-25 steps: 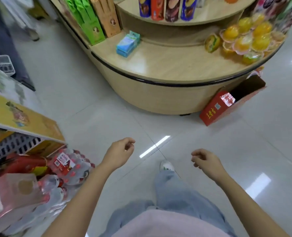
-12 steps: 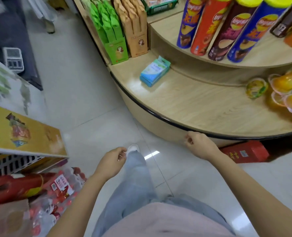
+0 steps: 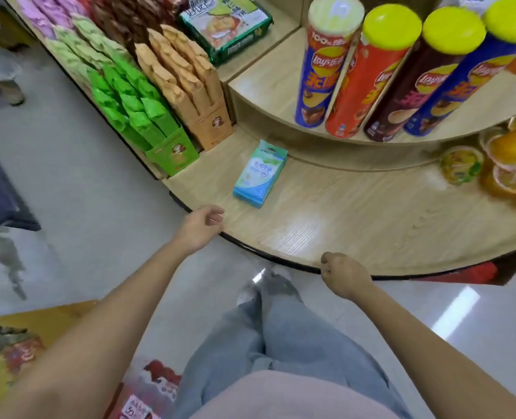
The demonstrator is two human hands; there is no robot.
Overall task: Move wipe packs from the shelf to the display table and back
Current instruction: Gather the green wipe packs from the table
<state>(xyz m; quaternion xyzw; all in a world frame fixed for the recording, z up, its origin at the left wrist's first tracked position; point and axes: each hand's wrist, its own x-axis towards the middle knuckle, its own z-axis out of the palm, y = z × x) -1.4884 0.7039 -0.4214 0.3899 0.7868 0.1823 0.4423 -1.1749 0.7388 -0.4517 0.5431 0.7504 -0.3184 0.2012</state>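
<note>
While the person is standing at the curved front edge of the display table [image 3: 371, 225], the blue wipe pack [image 3: 259, 173] is lying flat on the lower tier toward its left end, just before the step up to the upper tier and near the green snack boxes [image 3: 172, 149]. The left hand [image 3: 200, 226] is hovering over the table's black rim, near the pack's front corner but apart from it, fingers loosely curled and holding nothing. The right hand [image 3: 344, 275] is hanging at the front rim farther right, fingers likewise curled loosely and gripping nothing. Chip cans [image 3: 368, 80] are standing on the upper tier, and jelly cups [image 3: 511, 146] are sitting at the lower tier's right edge.
</note>
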